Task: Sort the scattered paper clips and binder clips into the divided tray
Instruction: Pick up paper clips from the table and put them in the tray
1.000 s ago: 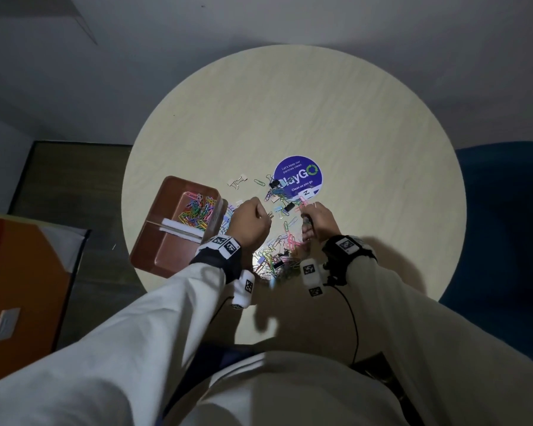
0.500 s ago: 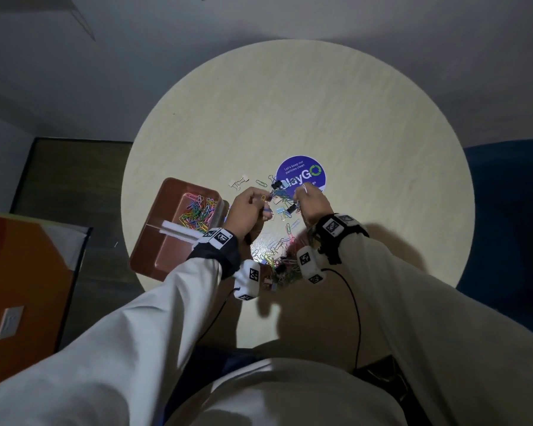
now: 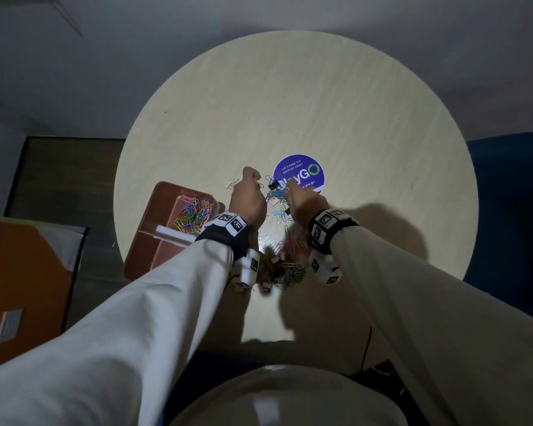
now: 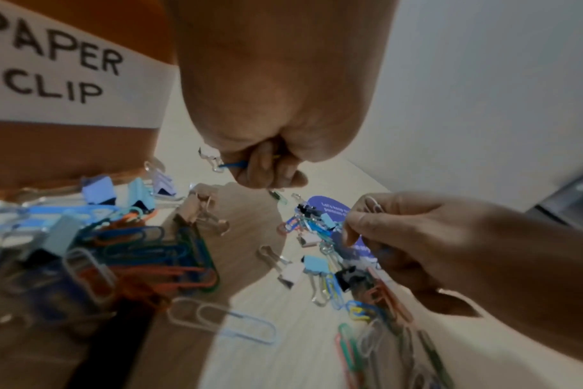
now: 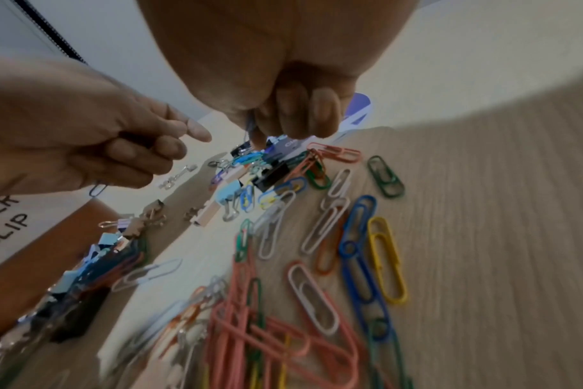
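Coloured paper clips and small binder clips [image 3: 282, 210] lie scattered on the round table, with a denser heap [image 3: 285, 265] between my wrists. The brown divided tray [image 3: 154, 250] sits at the left; its far compartment holds several coloured paper clips [image 3: 194, 213]. A label [image 4: 57, 71] on its wall reads PAPER CLIP. My left hand [image 3: 253, 179] hovers over the far scatter, fingers curled round a few paper clips [image 4: 232, 165]. My right hand [image 3: 290, 192] is beside it, pinching a pale paper clip [image 4: 373, 204] above a black binder clip [image 3: 274, 186].
A purple round sticker [image 3: 305, 172] lies on the table just beyond my hands. The tray's near compartment [image 3: 145, 259] shows no clips. An orange box [image 3: 22, 272] stands on the floor at the left, and a blue seat [image 3: 511, 210] at the right.
Both hands have moved away from me, from the near heap to the clips by the purple sticker. The left hand still holds its clips.
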Motion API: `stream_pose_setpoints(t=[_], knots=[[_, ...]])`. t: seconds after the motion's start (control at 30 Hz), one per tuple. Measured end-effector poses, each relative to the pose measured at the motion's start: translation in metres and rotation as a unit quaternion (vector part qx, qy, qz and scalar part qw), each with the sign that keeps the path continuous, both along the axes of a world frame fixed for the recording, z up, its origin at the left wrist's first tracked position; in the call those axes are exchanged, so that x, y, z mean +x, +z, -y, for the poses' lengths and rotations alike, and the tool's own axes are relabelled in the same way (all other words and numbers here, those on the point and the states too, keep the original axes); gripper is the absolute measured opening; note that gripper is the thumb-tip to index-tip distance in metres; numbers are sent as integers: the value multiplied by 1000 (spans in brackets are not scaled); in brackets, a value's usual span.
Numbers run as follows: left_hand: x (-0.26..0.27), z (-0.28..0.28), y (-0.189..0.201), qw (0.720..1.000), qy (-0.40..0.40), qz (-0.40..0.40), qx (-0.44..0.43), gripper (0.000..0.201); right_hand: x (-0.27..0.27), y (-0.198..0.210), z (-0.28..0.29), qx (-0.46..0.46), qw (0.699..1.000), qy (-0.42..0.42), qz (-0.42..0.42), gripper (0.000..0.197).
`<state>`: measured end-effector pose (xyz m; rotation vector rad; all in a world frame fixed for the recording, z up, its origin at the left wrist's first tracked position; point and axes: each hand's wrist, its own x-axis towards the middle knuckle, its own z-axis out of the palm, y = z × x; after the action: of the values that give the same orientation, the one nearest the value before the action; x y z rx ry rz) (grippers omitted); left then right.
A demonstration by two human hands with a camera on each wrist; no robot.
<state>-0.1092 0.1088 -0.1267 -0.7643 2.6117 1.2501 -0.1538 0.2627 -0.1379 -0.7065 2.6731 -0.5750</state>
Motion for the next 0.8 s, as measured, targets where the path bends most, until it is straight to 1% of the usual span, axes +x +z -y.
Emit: stream_pose_setpoints(t=[0.03, 0.07, 0.17, 0.23, 0.3, 0.37, 0.43, 0.5, 0.6, 0.7, 0.73, 0.8], knots=[[0, 1, -1, 1000, -23, 5, -15, 32, 0, 0, 0, -2, 1000, 7, -15, 35], [1, 1, -2, 999, -40, 9, -32, 33, -2, 1, 0, 0, 1000, 15, -17, 36], [5, -2, -4, 993, -63, 31, -99, 14, -8, 1, 3, 42, 997, 62, -2, 41], [8, -3, -7, 985, -88, 56, -136, 22, -10, 0, 4, 66, 993, 101, -4, 45], [9, -4, -13, 982, -115, 53, -140, 28, -12, -6, 5, 79, 988, 132, -13, 50], [9, -5, -16, 982, -136, 45, -126, 25, -12, -9, 8, 92, 985, 144, -16, 53], [9, -5, -18, 979, -162, 44, -115, 24, -12, -9, 10, 88, 987, 136, -6, 49], [6, -4, -19, 976, -184, 50, -108, 28, -12, -7, 10, 83, 989, 118, 10, 47], [3, -5, -19, 973, -192, 68, -112, 36, -15, -6, 7, 86, 991, 71, 72, 43], [3, -9, -19, 969, -201, 69, -125, 32, -15, -8, 3, 79, 989, 31, 123, 47], [3, -11, -18, 968, -204, 71, -128, 31, -15, -6, 2, 63, 989, 21, 134, 45], [4, -15, -17, 966, -206, 79, -135, 31, -12, -3, -1, 27, 992, 19, 123, 34]])
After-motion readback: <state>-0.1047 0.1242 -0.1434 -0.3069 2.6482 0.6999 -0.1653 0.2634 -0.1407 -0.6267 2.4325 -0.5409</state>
